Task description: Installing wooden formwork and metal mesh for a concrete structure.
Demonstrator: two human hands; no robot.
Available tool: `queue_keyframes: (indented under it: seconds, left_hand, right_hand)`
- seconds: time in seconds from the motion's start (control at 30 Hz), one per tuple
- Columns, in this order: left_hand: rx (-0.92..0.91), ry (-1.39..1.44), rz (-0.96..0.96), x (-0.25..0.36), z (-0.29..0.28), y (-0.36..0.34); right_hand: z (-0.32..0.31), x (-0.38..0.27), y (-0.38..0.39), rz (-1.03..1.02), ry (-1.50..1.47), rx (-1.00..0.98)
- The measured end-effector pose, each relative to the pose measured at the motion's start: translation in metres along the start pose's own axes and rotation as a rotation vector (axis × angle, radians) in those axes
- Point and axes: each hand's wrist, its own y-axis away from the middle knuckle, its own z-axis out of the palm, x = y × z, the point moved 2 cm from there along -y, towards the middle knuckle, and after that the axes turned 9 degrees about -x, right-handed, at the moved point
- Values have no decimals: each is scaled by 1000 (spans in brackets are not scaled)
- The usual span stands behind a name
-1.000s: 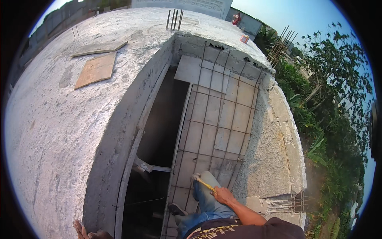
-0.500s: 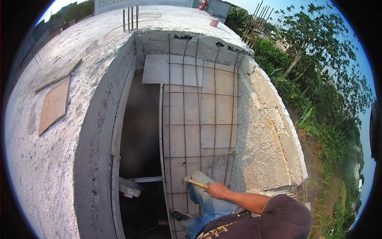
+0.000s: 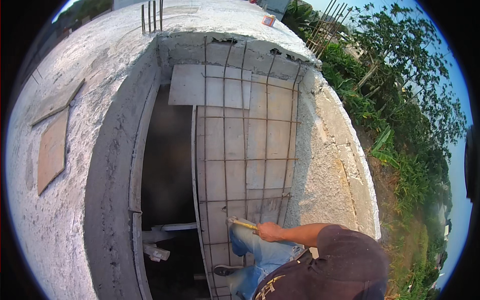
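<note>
My right hand [image 3: 269, 231] is wrapped round the yellow handle of a hammer [image 3: 242, 223]. The hammer's head points left, above my bent knee in blue jeans [image 3: 260, 244]. Below it lies a grid of rusty reinforcing bars [image 3: 245, 160] over pale plywood boards [image 3: 272, 135]. A dark shoe [image 3: 226, 270] of mine rests on the boards near their left edge. My left hand is out of the picture.
Left of the boards a dark opening [image 3: 167, 175] drops away, with a beam [image 3: 175, 227] across it. Rough concrete walls [image 3: 112, 165] frame the pit. Two loose boards [image 3: 52, 152] lie on the slab; upright bars [image 3: 152, 17] stand behind. Plants [image 3: 400, 130] grow at right.
My view has shifted a little, so the opening and slab boards sit further left. My right hand and the hammer appear slightly higher, with the hammer still gripped.
</note>
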Motion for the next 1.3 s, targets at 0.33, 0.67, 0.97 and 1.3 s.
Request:
queue_keyframes:
  seconds: [0.33, 0.67, 0.97, 1.3]
  left_hand:
    - [34, 326, 5, 17, 39, 1]
    - [-62, 322, 142, -2, 19, 6]
    - [-177, 536, -107, 69, -85, 116]
    - [-878, 557, -1907, 201, -84, 521]
  right_hand:
    - [9, -25, 11, -4, 30, 201]
    - [-26, -122, 47, -44, -294, 5]
    - [-98, -231, -1, -189, 189, -199]
    - [-55, -279, -188, -490, 1105, -477]
